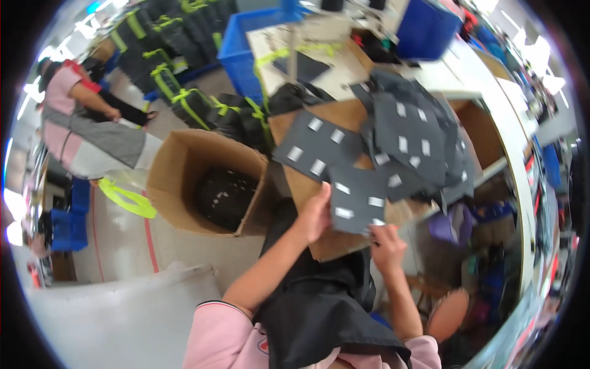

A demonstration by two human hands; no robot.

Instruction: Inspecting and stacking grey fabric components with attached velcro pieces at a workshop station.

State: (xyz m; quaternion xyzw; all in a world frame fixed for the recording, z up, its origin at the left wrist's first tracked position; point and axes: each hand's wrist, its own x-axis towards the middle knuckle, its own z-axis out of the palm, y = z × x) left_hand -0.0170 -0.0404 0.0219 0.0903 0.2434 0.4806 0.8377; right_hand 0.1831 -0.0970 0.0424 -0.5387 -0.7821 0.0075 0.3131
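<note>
Item: dark fabric panel [356,200] with white tags, at the near edge of the cardboard board [307,184]; I see my left hand [314,216] pinching its left side, right hand [386,245] pinching its lower corner. Risk: loose panel pile [412,141] likely slides off

Bright, even indoor light; glare blown out at left and upper-right rim; strong fisheye bending; slight motion blur.
</note>
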